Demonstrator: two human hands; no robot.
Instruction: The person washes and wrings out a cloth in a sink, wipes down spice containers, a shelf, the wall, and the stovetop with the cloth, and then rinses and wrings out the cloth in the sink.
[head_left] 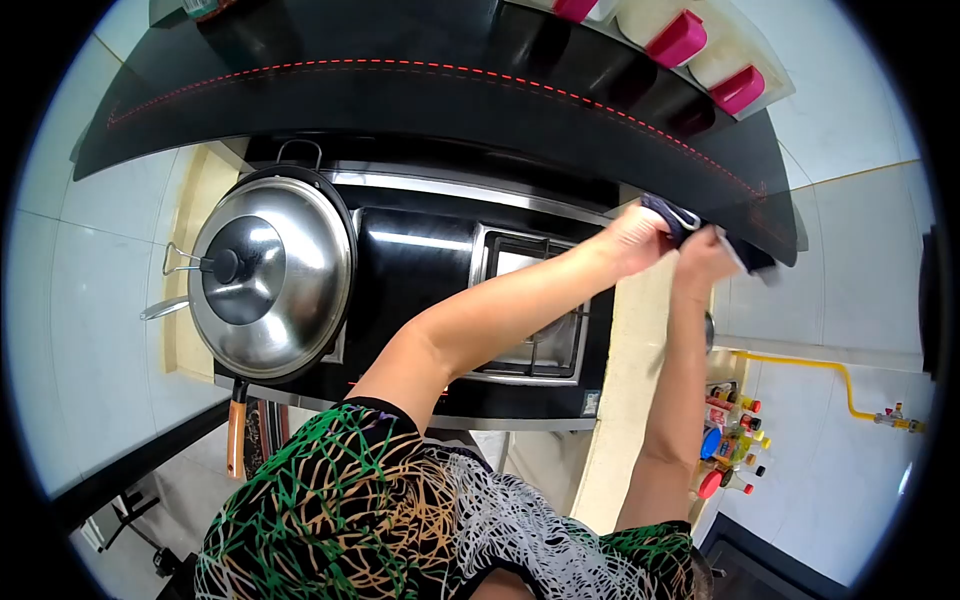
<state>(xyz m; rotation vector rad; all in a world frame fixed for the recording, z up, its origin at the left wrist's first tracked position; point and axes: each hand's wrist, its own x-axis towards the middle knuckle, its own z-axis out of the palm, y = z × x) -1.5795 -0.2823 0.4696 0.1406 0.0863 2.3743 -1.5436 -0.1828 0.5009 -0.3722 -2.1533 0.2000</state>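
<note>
My left hand (pixel 640 240) and my right hand (pixel 706 258) are close together beyond the right end of the stove, near the corner of the range hood. Both have their fingers closed on a dark cloth (pixel 748 256) with light edging. Part of the cloth bunches at my left fingers, and a loose end sticks out to the right of my right hand. The right hand and that loose end are blurred. My left arm reaches across the gas burner (pixel 535 310) with its metal grate.
A wok (pixel 345 290) under a domed steel lid (pixel 305 330) stands on the left burner, its wooden handle (pixel 236 440) pointing towards me. Overhead runs the black range hood (pixel 400 100), with pink-handled containers (pixel 680 40) on it. Several bottles (pixel 735 450) stand at right.
</note>
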